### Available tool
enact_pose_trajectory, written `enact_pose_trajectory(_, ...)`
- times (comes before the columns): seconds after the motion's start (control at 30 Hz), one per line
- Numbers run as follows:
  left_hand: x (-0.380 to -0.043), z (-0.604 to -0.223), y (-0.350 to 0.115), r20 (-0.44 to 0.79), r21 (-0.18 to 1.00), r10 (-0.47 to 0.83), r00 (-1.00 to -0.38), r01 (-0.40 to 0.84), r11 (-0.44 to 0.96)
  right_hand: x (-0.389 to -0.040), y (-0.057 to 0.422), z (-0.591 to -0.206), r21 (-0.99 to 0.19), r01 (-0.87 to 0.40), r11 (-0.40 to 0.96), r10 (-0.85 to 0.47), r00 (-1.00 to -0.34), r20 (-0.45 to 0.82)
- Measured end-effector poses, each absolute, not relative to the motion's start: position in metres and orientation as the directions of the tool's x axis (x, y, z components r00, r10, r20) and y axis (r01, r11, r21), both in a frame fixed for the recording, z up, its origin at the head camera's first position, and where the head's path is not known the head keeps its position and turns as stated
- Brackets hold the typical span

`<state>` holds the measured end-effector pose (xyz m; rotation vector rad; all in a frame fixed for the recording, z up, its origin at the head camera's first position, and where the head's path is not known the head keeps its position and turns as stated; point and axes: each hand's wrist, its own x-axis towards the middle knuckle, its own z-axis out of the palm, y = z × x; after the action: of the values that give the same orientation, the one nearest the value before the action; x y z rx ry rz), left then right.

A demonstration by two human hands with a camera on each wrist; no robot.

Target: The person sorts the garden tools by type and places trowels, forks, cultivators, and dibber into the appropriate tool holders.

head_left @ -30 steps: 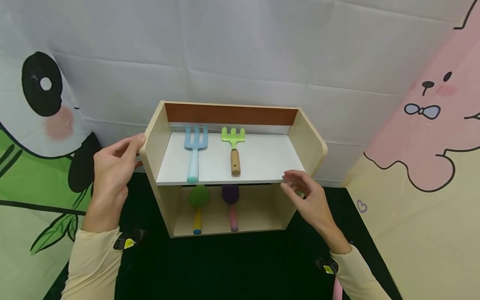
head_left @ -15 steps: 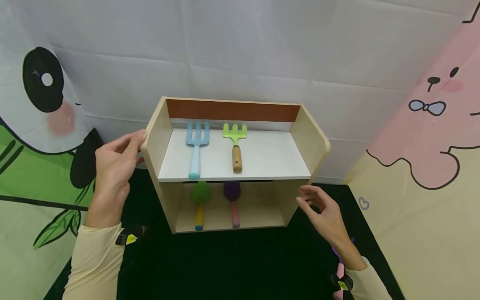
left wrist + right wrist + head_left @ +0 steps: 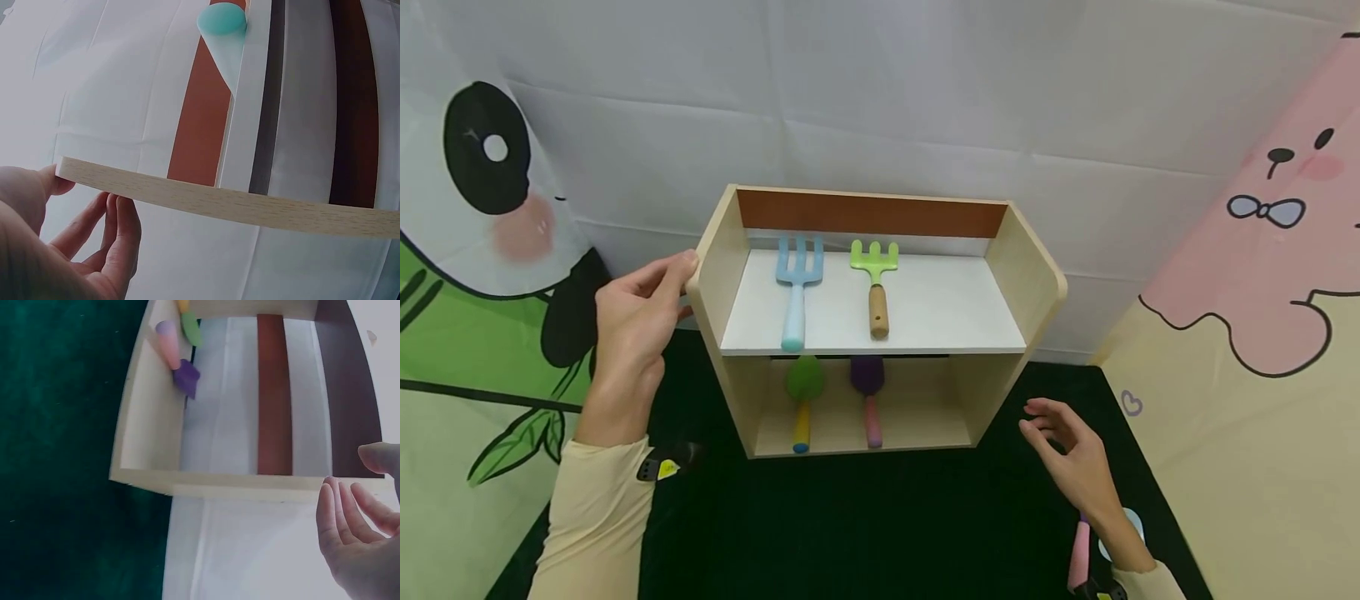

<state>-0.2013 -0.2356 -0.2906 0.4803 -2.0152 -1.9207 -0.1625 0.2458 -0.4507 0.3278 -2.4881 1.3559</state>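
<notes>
A small two-tier wooden shelf [image 3: 1030, 279] stands against the back cloth. My left hand [image 3: 632, 346] grips the edge of its left side panel, with thumb and fingers on either side in the left wrist view. On the white upper board lie a light blue toy fork [image 3: 795, 292] and a green toy fork [image 3: 878, 310] with a wooden handle. The lower tier holds a green-headed toy shovel [image 3: 805, 379] with a yellow handle and a purple toy shovel [image 3: 867, 375] with a pink handle. My right hand [image 3: 1075, 458], fingers loosely bent, holds nothing to the right of the shelf.
A dark green cloth [image 3: 865, 525] covers the table. Near my right wrist lie a pink-handled tool [image 3: 1078, 554] and a light blue object [image 3: 1132, 522], both partly hidden. Printed cloth walls with a pink animal [image 3: 1247, 275] and a panda enclose the sides.
My right hand has left the right front edge of the upper board and moved right and down. The left hand keeps its grip on the panel. The view has shifted slightly.
</notes>
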Motion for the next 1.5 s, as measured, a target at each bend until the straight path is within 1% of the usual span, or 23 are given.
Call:
enact_pose_trajectory(0.17,-0.202,-0.290,-0.234,0.003,0.998,-0.444,-0.896,-0.022,0.050,-0.156,0.254,-0.464,-0.779,-0.296,0.553,-0.033,-0.942,0.334)
enact_pose_trajectory(0.5,-0.203,-0.290,-0.234,-0.010,0.998,-0.432,-0.902,-0.033,0.046,-0.143,0.271,-0.488,-0.785,-0.183,0.592,0.052,-0.963,0.264)
enact_pose_trajectory(0.83,-0.203,-0.290,-0.234,-0.020,0.998,-0.439,-0.898,-0.042,0.041,-0.130,0.291,-0.510,-0.780,0.007,0.626,0.148,-0.983,0.110)
enact_pose_trajectory(0.97,-0.202,-0.289,-0.235,-0.019,0.999,-0.444,-0.896,-0.039,0.036,-0.124,0.298,-0.516,-0.766,0.076,0.639,0.179,-0.983,0.051)
enact_pose_trajectory(1.27,-0.202,-0.290,-0.236,-0.026,0.999,-0.443,-0.896,-0.044,0.029,-0.113,0.313,-0.530,-0.700,0.186,0.690,0.223,-0.974,-0.038)
enact_pose_trajectory(1.5,-0.202,-0.291,-0.236,-0.027,0.999,-0.439,-0.898,-0.045,0.029,-0.102,0.321,-0.541,-0.682,0.293,0.670,0.280,-0.951,-0.134)
